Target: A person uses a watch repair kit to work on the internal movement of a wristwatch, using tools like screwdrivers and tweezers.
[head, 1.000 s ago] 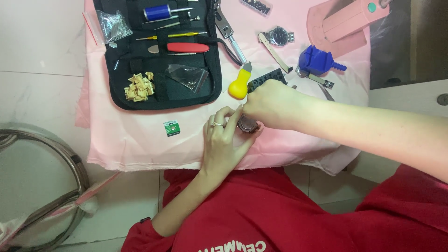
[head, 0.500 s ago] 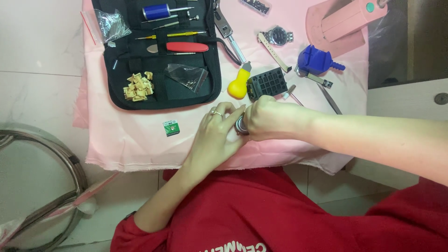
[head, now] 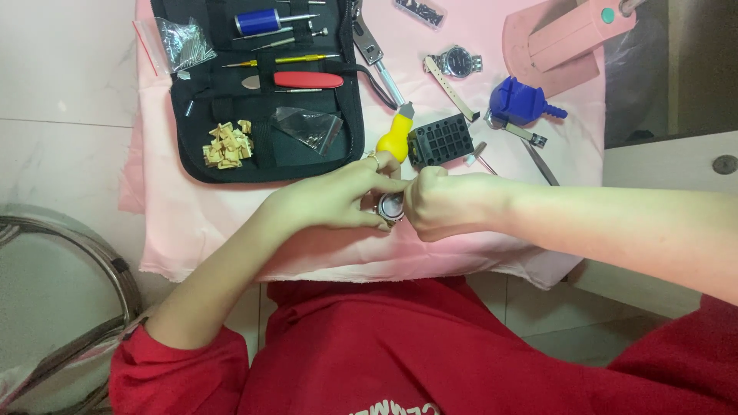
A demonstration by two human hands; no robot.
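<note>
bench (head: 61,77): white, covered by pink cloth (head: 231,223) | laid on cloth: black tool case (head: 261,154), wristwatch (head: 459,61), blue tool (head: 523,100), black block (head: 440,141), yellow-handled tool (head: 393,138)

A black tool case (head: 261,154) lies open at the upper left on a pink cloth (head: 200,223). A red tool (head: 307,79) sits inside it. A blue tool (head: 523,100) is at the upper right, near a watch (head: 459,61).
</note>
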